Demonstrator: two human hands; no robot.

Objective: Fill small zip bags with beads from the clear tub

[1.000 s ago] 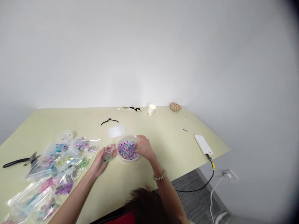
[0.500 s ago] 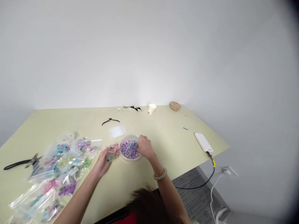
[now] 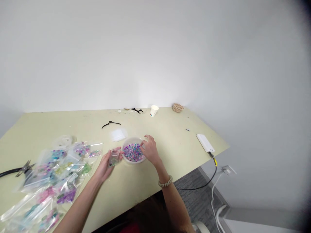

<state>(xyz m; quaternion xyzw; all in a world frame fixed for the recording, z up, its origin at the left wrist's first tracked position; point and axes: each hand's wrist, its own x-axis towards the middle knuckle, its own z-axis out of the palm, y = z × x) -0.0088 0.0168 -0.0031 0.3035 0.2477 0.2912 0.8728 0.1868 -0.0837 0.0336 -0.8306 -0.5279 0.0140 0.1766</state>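
You wear a bracelet [image 3: 165, 183] on your right wrist, just right of centre in the lower part of the frame: a single strand of rounded, pale beige-grey beads strung side by side. Your right hand [image 3: 150, 151] and left hand [image 3: 105, 166] are bare, and so are both forearms [image 3: 80, 200] down to the bottom edge. At bottom centre your hair [image 3: 152, 215] looks dark, its strands blurred in shadow, with a patch of red clothing [image 3: 130, 229] at its lower left.

In the frame's lower middle, a little clear bag [image 3: 114, 159] was tilted — beside a round bowl [image 3: 131, 140] of colorful beads [image 3: 133, 152].
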